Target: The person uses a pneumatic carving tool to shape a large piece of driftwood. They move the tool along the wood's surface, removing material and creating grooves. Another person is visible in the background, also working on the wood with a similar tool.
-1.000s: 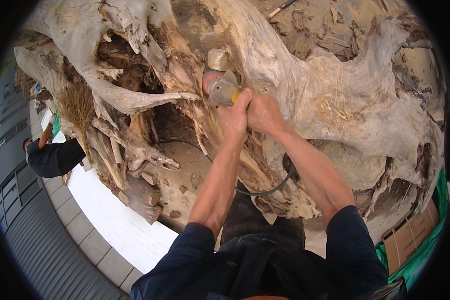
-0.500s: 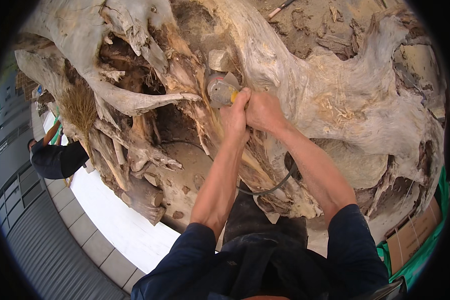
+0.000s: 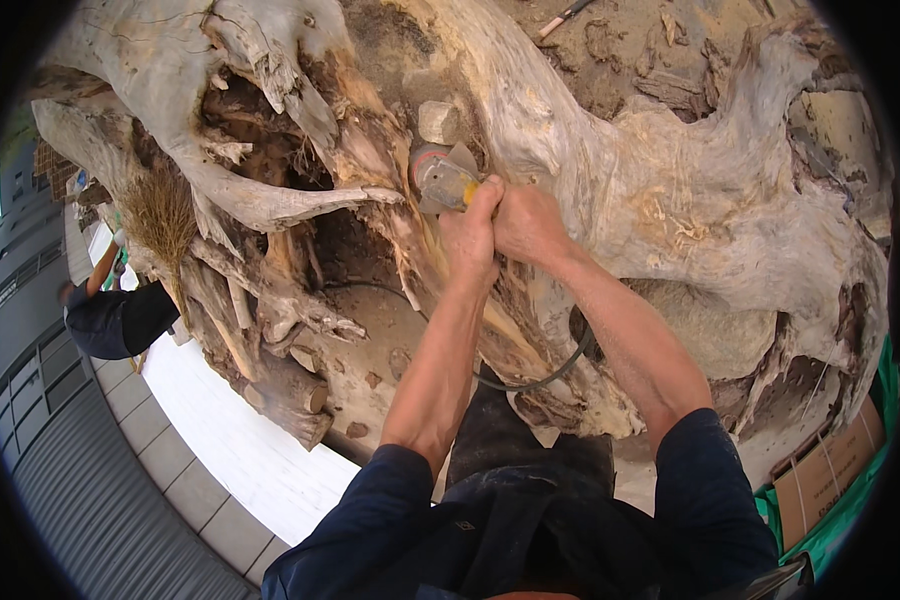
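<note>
Both of my hands are wrapped around the body of an angle grinder (image 3: 443, 183), with its grey head and a bit of yellow showing beyond my fingers. My left hand (image 3: 468, 236) is closed on its near left side, and my right hand (image 3: 530, 222) is closed just to the right, touching the left. The grinder's round, red-edged disc sits low in a hollow of a large weathered tree root (image 3: 660, 190), partly covered by the guard. Whether the disc touches the wood I cannot tell. A dark cord (image 3: 540, 383) loops below my wrists.
A pale block (image 3: 438, 122) lies just beyond the grinder. Jagged root ends (image 3: 300, 210) stick out at left, beside a bundle of dry twigs (image 3: 160, 220). Another person (image 3: 120, 318) in dark clothes stands far left. A cardboard box (image 3: 828, 480) and green sheeting lie at lower right.
My hands stay almost where they were, with the grinder's head shifted very slightly. At far left, the other person's arm and head have moved a little.
</note>
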`<action>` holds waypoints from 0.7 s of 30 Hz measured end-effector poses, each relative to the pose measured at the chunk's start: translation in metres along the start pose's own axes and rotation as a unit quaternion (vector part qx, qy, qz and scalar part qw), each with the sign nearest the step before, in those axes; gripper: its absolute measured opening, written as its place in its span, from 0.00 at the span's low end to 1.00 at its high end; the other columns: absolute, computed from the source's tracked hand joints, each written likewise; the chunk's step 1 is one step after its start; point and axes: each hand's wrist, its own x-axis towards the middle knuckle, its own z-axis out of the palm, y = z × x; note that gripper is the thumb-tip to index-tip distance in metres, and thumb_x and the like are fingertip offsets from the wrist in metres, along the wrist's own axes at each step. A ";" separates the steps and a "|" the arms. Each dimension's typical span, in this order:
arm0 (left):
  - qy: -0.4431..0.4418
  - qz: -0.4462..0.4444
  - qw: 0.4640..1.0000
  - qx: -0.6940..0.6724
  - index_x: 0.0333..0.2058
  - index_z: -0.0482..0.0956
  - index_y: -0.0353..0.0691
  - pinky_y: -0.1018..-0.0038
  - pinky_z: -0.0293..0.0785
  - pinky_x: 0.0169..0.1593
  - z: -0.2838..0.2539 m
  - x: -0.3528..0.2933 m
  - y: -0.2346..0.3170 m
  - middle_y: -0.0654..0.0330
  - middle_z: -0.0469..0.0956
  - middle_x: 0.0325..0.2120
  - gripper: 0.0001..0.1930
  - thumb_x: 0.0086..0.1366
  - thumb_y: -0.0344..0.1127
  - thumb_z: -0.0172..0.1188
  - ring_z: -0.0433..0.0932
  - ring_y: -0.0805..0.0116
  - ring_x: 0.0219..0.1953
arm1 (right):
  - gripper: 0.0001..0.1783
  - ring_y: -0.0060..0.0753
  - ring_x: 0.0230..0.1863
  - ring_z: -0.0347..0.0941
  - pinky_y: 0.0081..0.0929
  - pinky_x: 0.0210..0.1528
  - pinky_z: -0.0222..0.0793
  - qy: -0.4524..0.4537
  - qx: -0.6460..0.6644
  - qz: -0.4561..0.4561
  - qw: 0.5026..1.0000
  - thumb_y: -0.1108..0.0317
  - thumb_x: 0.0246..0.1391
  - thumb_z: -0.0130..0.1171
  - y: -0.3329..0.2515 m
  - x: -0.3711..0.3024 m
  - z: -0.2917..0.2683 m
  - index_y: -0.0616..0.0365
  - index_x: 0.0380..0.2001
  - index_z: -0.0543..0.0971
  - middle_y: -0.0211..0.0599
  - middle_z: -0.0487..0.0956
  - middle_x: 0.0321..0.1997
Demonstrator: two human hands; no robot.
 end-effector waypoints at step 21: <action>-0.034 -0.046 0.997 -0.050 0.53 0.72 0.30 0.65 0.80 0.46 -0.007 0.001 0.004 0.56 0.78 0.43 0.22 0.67 0.37 0.65 0.79 0.67 0.43 | 0.19 0.61 0.28 0.82 0.51 0.32 0.76 -0.016 -0.007 0.006 1.000 0.57 0.54 0.58 -0.016 -0.006 -0.009 0.64 0.27 0.83 0.58 0.82 0.24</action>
